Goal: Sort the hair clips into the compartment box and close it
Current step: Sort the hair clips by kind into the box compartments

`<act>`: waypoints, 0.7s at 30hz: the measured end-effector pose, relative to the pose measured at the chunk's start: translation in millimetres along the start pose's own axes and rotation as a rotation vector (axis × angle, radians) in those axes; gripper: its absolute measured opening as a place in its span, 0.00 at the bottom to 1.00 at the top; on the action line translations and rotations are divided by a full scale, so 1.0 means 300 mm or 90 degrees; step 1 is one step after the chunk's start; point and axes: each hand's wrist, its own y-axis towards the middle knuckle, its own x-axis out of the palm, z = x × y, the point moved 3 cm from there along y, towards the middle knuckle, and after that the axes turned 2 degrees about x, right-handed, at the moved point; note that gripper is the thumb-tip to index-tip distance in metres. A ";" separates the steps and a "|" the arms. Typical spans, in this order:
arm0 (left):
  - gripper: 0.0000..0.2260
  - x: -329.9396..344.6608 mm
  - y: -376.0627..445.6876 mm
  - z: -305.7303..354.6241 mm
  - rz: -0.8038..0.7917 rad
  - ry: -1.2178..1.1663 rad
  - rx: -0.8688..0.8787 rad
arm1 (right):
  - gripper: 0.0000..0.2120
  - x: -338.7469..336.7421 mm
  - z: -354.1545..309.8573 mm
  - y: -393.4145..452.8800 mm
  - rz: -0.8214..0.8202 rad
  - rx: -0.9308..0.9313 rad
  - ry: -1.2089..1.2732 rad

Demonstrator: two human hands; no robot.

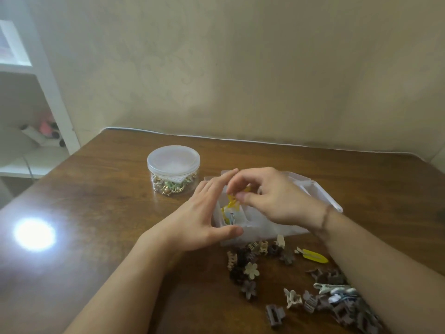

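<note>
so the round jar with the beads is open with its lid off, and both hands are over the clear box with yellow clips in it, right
Not quite. In the head view the round jar is closed, with its lid on. The rest holds: the left hand and right hand are over the clear box, with yellow clips inside.

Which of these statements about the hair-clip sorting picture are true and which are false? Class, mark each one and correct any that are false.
1. The round jar has its lid on. True.
2. The compartment box is already shut. False: it is open, with both hands over it.
3. A yellow clip lies on the table near the right forearm. True.
4. All the clips are sorted into the box. False: a pile of loose clips lies on the table in front of it.
5. The left hand rests against the box's left side. True.
6. The right hand is holding the jar. False: it is above the box, fingers pinched.
</note>
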 end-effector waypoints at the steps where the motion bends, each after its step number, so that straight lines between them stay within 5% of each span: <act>1: 0.46 0.000 0.000 -0.003 0.003 -0.013 -0.005 | 0.06 0.023 -0.001 0.028 -0.038 -0.011 -0.057; 6: 0.51 -0.004 0.001 -0.012 0.009 -0.049 -0.020 | 0.05 0.071 0.019 0.079 -0.141 0.014 -0.149; 10: 0.47 -0.003 -0.001 -0.011 0.006 -0.039 -0.004 | 0.04 0.032 0.032 0.049 -0.020 -0.015 -0.127; 14: 0.29 -0.014 -0.003 -0.006 0.028 0.001 0.005 | 0.05 -0.073 0.046 -0.081 0.126 -0.047 -0.149; 18: 0.21 -0.026 0.004 -0.002 0.041 0.006 0.038 | 0.02 -0.103 0.108 -0.268 -0.004 0.120 -0.373; 21: 0.19 -0.021 0.007 -0.005 0.030 0.015 0.047 | 0.14 -0.076 0.156 -0.316 -0.080 0.213 -0.504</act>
